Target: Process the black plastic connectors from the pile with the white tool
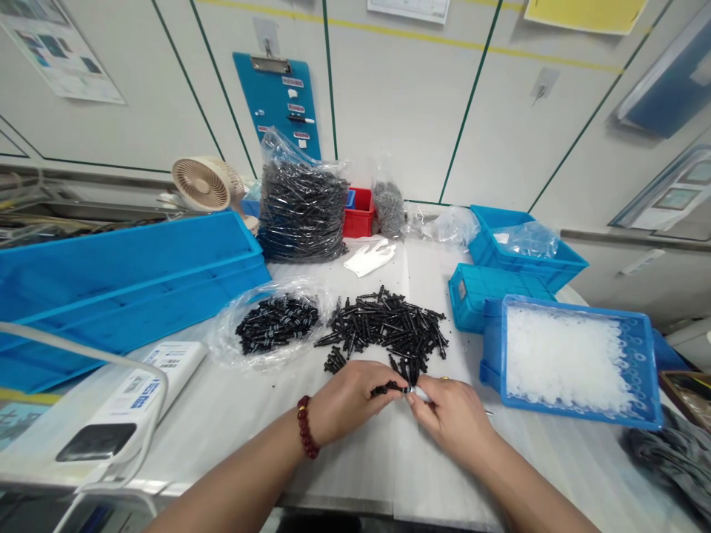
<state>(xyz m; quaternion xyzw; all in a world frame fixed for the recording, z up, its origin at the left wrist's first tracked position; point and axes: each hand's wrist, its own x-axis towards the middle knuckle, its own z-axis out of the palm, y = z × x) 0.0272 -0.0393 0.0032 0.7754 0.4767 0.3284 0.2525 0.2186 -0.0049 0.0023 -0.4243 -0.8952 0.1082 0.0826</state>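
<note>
Left of the loose black plastic parts (383, 326) lies a clear bag (272, 323) of banded ones. Just below that pile, your left hand (349, 403) pinches a small black part (387, 388), your right hand (452, 418) pinches its white end, and a blue tray (572, 363) of white rings sits right of the pile.

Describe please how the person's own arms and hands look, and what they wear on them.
The left forearm and right forearm are bare, with no sleeve in view. The left hand and right hand wear no gloves. A bracelet of round dark red beads circles the left wrist. The right hand has what seems a gold ring on one finger.
</note>
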